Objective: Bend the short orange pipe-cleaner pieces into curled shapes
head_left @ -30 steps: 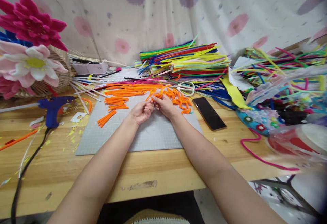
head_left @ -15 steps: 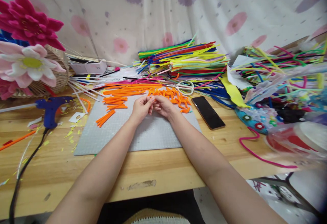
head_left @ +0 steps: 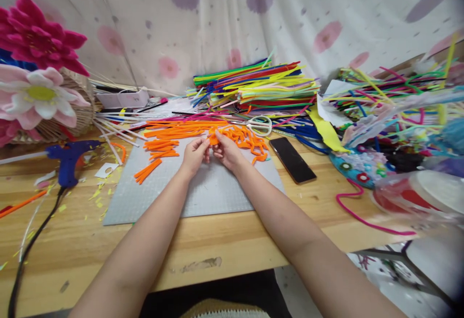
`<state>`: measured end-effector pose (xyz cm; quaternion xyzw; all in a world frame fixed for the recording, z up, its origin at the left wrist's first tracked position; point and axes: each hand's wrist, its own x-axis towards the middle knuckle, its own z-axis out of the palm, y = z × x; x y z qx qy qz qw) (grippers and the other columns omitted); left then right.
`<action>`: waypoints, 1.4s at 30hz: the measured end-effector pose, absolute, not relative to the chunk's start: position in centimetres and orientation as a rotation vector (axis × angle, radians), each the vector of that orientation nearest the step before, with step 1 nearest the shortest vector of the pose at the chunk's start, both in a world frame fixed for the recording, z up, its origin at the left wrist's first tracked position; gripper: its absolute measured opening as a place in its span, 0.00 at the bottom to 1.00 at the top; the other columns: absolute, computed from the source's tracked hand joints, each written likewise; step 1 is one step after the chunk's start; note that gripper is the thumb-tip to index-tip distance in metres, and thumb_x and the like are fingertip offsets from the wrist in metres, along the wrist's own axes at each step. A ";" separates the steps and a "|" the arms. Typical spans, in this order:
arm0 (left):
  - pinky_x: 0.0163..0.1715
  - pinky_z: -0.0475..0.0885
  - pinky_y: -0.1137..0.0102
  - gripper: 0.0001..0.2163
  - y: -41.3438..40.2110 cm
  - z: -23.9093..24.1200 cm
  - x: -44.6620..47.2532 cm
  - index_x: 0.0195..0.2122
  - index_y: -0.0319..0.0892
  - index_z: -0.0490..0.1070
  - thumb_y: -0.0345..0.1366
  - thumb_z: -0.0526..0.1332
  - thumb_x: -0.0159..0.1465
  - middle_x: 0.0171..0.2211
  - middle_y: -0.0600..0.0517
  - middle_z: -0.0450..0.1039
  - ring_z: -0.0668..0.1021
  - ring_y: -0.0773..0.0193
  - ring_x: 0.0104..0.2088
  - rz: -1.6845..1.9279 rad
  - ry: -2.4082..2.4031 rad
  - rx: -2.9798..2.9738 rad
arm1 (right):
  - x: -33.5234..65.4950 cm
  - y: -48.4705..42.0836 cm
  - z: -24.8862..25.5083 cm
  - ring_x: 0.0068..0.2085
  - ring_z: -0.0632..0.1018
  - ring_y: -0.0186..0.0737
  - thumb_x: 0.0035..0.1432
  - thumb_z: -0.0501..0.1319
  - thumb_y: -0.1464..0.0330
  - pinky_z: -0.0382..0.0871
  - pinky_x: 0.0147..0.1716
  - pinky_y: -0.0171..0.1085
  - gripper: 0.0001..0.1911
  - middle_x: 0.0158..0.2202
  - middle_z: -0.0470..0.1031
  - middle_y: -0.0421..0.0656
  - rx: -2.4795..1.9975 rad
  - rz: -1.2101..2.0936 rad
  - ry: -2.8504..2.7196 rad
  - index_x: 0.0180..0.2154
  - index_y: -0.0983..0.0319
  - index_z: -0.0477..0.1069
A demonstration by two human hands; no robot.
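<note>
My left hand (head_left: 195,156) and my right hand (head_left: 227,152) meet over a grey cutting mat (head_left: 203,192). Both pinch a short orange pipe cleaner piece (head_left: 213,138) between their fingertips. Just beyond the hands lies a pile of bent orange pieces (head_left: 246,139). Straight orange pieces (head_left: 163,146) lie to the left of them on the mat. Long orange stems (head_left: 181,127) run along the mat's far edge.
White-handled scissors (head_left: 261,125) and a black phone (head_left: 292,160) lie right of the mat. A blue glue gun (head_left: 68,156) with its cord sits at left. Stacked coloured pipe cleaners (head_left: 253,88) fill the back. Felt flowers (head_left: 36,91) stand far left. A loose pink pipe cleaner (head_left: 358,216) lies at right.
Both hands have moved slightly up and away, toward the orange pile, still pinched together on the orange piece. The view has tilted a little.
</note>
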<state>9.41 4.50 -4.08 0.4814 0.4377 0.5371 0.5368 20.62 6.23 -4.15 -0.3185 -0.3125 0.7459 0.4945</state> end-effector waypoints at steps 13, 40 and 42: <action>0.12 0.61 0.78 0.18 4.9 -5.1 8.8 0.21 0.40 0.63 0.49 0.66 0.46 0.13 0.58 0.64 0.66 0.74 0.11 1.183 1.201 1.198 | 20.1 6.1 -4.8 0.16 0.53 0.23 0.42 0.62 0.55 0.44 0.14 0.29 0.19 0.16 0.53 0.30 -0.928 1.505 -1.026 0.31 0.63 0.69; 0.17 0.59 0.76 0.09 6.0 -3.9 4.3 0.20 0.41 0.64 0.38 0.63 0.49 0.14 0.58 0.62 0.65 0.73 0.14 1.177 1.265 1.476 | 22.7 6.8 -5.0 0.31 0.68 0.34 0.52 0.57 0.64 0.59 0.34 0.33 0.10 0.26 0.70 0.40 -0.969 0.937 -1.924 0.24 0.62 0.70; 0.18 0.59 0.77 0.09 6.1 -3.9 4.5 0.21 0.41 0.64 0.38 0.62 0.51 0.16 0.59 0.62 0.65 0.74 0.16 1.289 1.282 1.442 | 22.1 6.4 -5.1 0.29 0.67 0.32 0.53 0.56 0.63 0.59 0.31 0.32 0.11 0.24 0.69 0.39 -0.977 0.967 -1.938 0.23 0.63 0.69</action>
